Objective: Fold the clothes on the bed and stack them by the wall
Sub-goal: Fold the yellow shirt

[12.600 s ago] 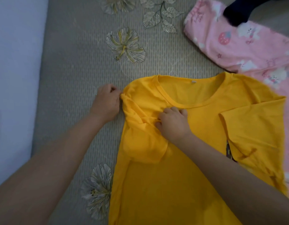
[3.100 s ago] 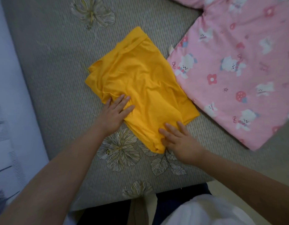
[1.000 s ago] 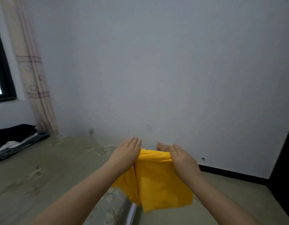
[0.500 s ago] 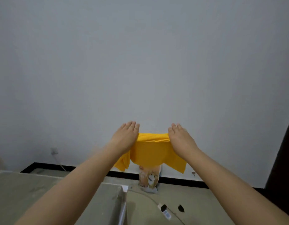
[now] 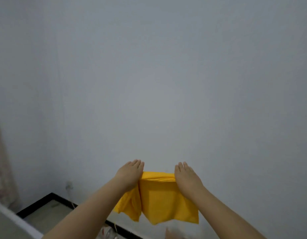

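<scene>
Yellow folded cotton shirt hangs between left hand and right hand, each grip clamping its top fold so it stays folded near the pale grey wall.

Folded yellow shirt, earlier flat on the bed, now aloft between both hands, facing the wall.

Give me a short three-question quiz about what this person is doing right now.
1. True or false: the folded yellow T-shirt lies flat on the bed.
2. How many hands hold it? A) one B) two C) none
3. Fill in: behind the shirt stands a plain pale ____.

Key:
1. False; it hangs in the air.
2. B; the left hand and right hand each have a grip on its top edge.
3. wall.
</scene>
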